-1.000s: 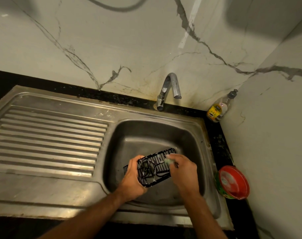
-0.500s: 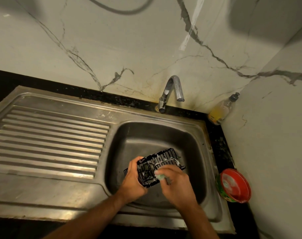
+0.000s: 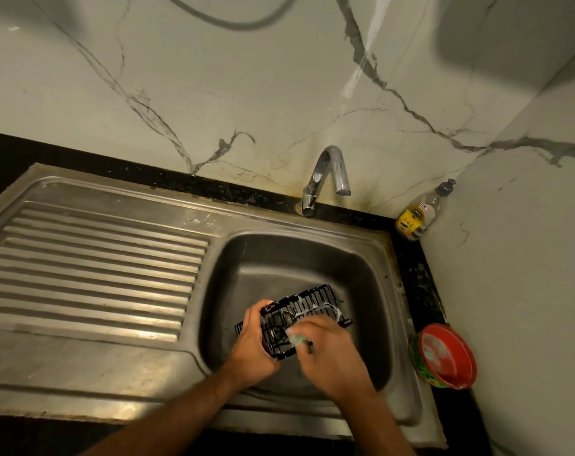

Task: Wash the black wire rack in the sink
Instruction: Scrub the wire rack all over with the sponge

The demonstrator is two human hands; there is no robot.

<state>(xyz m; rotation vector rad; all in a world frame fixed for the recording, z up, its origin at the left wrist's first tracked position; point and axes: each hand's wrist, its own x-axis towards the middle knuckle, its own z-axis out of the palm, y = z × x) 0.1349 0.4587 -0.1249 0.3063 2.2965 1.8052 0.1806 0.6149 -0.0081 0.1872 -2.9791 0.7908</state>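
The black wire rack (image 3: 307, 301) is held tilted above the steel sink basin (image 3: 361, 274), with white soap streaks across its bars. My left hand (image 3: 251, 348) grips the rack by its left end, fingers wrapped around the frame. My right hand (image 3: 328, 352) is closed on a small pale green scrub pad (image 3: 296, 337) and presses it against the rack's near side. The rack's lower right part is hidden behind my right hand.
A chrome tap (image 3: 328, 174) stands behind the basin, with no water running. A ridged drainboard (image 3: 92, 268) lies to the left. A soap bottle (image 3: 420, 212) leans in the back right corner. A red round tub (image 3: 445, 355) sits on the black counter at the right.
My right hand has slid with the scrub pad from the rack's far right end toward its near left side. Soap streaks now show on the bars. The left hand keeps its hold.
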